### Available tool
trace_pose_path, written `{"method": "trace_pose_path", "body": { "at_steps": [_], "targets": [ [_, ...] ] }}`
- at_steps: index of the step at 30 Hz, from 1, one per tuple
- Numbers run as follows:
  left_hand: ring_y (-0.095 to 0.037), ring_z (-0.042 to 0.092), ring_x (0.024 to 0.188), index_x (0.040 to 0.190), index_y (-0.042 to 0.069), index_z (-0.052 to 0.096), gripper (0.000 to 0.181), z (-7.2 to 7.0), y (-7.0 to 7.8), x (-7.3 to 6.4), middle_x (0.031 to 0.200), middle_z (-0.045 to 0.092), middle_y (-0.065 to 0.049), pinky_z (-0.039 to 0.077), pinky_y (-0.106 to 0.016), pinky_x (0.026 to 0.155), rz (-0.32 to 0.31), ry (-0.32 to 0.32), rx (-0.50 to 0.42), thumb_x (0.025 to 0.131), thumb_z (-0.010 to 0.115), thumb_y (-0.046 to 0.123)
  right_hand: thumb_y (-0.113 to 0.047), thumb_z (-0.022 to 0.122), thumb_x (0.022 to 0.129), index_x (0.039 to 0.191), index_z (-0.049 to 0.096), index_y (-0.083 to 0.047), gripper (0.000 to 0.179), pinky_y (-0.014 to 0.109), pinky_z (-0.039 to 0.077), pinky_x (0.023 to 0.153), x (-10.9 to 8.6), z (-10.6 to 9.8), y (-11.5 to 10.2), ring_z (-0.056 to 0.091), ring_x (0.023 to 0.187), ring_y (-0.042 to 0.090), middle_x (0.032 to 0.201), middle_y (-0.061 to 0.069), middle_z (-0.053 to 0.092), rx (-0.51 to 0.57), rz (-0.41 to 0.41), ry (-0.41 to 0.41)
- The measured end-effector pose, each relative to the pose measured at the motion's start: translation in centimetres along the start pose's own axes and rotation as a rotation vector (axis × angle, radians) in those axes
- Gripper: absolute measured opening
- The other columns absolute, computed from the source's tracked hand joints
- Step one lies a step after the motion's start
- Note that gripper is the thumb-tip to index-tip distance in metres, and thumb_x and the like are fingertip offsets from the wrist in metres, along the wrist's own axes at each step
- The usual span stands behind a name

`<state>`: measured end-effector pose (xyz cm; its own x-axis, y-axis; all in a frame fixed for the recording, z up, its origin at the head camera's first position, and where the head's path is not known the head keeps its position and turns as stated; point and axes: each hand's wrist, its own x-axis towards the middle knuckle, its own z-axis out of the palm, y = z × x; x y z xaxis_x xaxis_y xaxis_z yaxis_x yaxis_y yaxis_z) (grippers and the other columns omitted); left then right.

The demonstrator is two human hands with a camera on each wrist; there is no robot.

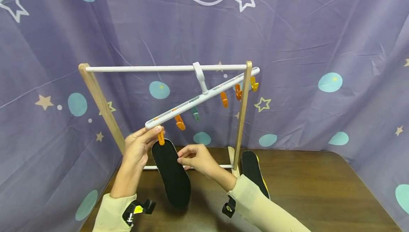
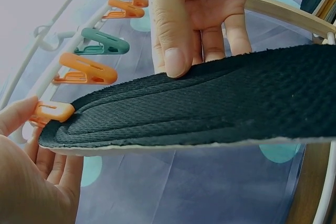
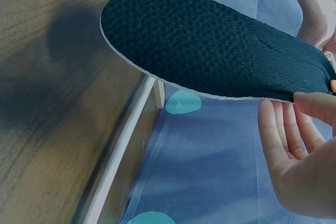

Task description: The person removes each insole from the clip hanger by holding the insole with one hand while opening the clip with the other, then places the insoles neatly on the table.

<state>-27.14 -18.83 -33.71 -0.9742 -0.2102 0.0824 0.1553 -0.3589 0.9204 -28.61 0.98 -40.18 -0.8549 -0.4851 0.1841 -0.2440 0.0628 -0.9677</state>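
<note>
A black shoe insole (image 1: pixel 172 175) hangs tilted, its narrow upper end in the jaws of an orange clothespin (image 1: pixel 161 138). That clothespin sits at the low left end of a white clip hanger (image 1: pixel 182 109). My left hand (image 1: pixel 135 150) pinches the clothespin between thumb and fingers, just under the bar. With thumb and fingertips, my right hand (image 1: pixel 199 159) pinches the insole's right edge. In the left wrist view, the clothespin (image 2: pixel 52 111) overlaps the insole's end. The right wrist view shows the insole's (image 3: pixel 210 45) wide end hanging free.
The hanger's hook (image 1: pixel 198 72) hangs on the top rod (image 1: pixel 140 69) of a wooden-sided rack (image 1: pixel 244 114). Other clothespins, orange, green (image 1: pixel 195 113) and yellow (image 1: pixel 254 84), hang along the bar. A second insole (image 1: pixel 254 171) lies on the brown table (image 1: pixel 306 185) at right. A patterned curtain (image 1: pixel 297 47) stands behind.
</note>
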Motion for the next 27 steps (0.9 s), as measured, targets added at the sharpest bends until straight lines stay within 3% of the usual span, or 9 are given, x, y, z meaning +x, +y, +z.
{"method": "trace_pose_path", "body": {
  "at_steps": [3, 9, 16, 27],
  "targets": [
    [-0.009, 0.076, 0.076, 0.078, 0.019, 0.080, 0.028, -0.01, -0.02, -0.04, 0.077, 0.079, 0.004, 0.061, -0.020, 0.076, 0.006, 0.006, -0.009, 0.092, 0.070, -0.003, 0.003, 0.074, 0.088, 0.099, 0.071, 0.010, 0.013, 0.037, 0.064, 0.067, -0.13, -0.02, -0.08, 0.064, 0.068, 0.009, 0.090, 0.026, 0.073, -0.010, -0.002, -0.002],
    [-0.008, 0.076, 0.076, 0.078, 0.019, 0.080, 0.029, 0.09, 0.06, -0.09, 0.077, 0.078, 0.005, 0.061, -0.020, 0.075, 0.011, 0.007, -0.010, 0.093, 0.069, -0.003, 0.004, 0.074, 0.088, 0.098, 0.072, 0.009, 0.012, 0.045, 0.065, 0.069, -0.25, -0.13, -0.22, 0.064, 0.068, 0.010, 0.089, 0.024, 0.073, -0.030, -0.005, 0.008],
    [-0.009, 0.076, 0.075, 0.078, 0.018, 0.079, 0.029, 0.04, -0.10, -0.12, 0.076, 0.078, 0.004, 0.061, -0.020, 0.074, 0.001, 0.007, -0.025, 0.093, 0.068, -0.004, 0.004, 0.074, 0.088, 0.098, 0.072, 0.010, 0.012, 0.022, 0.060, 0.060, -0.43, -0.14, -0.11, 0.063, 0.066, 0.005, 0.089, 0.026, 0.073, -0.028, -0.001, 0.002],
    [-0.009, 0.076, 0.075, 0.076, 0.019, 0.079, 0.030, 0.14, -0.13, -0.05, 0.076, 0.078, 0.005, 0.061, -0.020, 0.074, -0.022, 0.004, -0.017, 0.094, 0.067, -0.003, 0.003, 0.073, 0.088, 0.098, 0.072, 0.010, 0.012, 0.024, 0.061, 0.061, -0.48, -0.48, -0.05, 0.063, 0.068, 0.007, 0.088, 0.025, 0.072, -0.035, -0.009, 0.000]
  ]
}}
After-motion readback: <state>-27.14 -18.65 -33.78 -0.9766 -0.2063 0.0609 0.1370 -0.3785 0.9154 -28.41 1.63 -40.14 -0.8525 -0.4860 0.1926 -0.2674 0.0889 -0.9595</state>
